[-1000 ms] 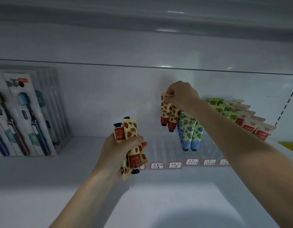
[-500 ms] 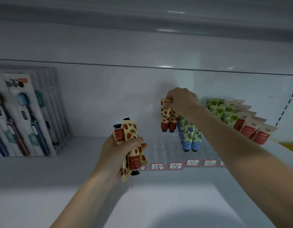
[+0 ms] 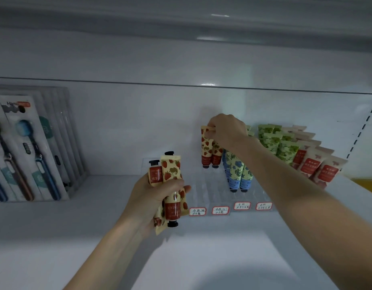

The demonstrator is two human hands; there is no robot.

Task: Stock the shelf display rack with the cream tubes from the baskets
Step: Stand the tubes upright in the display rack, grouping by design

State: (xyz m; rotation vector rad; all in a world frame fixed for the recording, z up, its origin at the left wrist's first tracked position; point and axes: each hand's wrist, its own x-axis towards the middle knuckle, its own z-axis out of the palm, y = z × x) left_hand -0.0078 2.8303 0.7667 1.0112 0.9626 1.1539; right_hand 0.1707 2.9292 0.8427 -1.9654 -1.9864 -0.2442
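Head cam, my only feed.

Right hand [image 3: 226, 130] is up at the back of the rack [image 3: 203, 191]. Its fingers are curled and pinch the crimped top ends of two strawberry tubes [image 3: 207, 147]. Both tubes hang caps down, side by side and touching. Their caps are right at the clear rack, but I can't tell if they're seated in slots. They sit just left of the blue tubes [image 3: 237, 172], which stand caps down in the rack, partly hidden behind my right forearm.

Right of those are rows of green tubes [image 3: 272, 141], then red-label tubes [image 3: 318, 166], all leaning back.

Left hand [image 3: 147, 197] is lower, in front of the rack's left end. It's wrapped tight around a bundle [image 3: 171, 174] of more strawberry-print tubes. Orientation is mixed: two black caps point up, one points down. The bundle is off the rack and not touching it, as far as I can see.

The rack's front edge carries four labels [image 3: 220, 210], white with red borders. The text is too small for me to read.

Toothbrush packs [image 3: 24, 151] stand at the far left of the shelf [image 3: 55, 237], well apart from the rack.
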